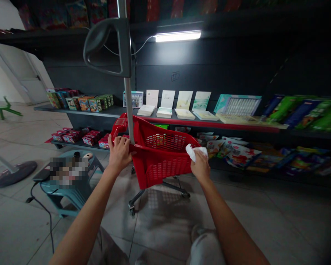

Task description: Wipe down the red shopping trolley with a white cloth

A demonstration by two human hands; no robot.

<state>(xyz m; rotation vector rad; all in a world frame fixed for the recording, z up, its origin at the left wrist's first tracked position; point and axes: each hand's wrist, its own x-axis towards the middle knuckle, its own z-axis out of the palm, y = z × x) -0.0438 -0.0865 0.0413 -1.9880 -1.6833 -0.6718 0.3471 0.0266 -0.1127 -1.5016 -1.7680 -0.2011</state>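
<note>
A red plastic shopping basket on wheels [165, 162] stands on the tiled floor in front of me. Its grey pull handle [110, 46] rises on a metal pole at the left. My left hand [119, 152] grips the basket's left rim beside the pole, fingers curled over the edge. My right hand [200, 165] is closed on a white cloth [194, 151] and presses it against the basket's right rim. The basket looks empty inside.
Dark shelves [182, 119] behind the basket carry notebooks, boxed toys and coloured packs. A teal stool [71, 184] with small items and a cable stands at the left. A fan base [13, 173] lies further left. My knees show at the bottom.
</note>
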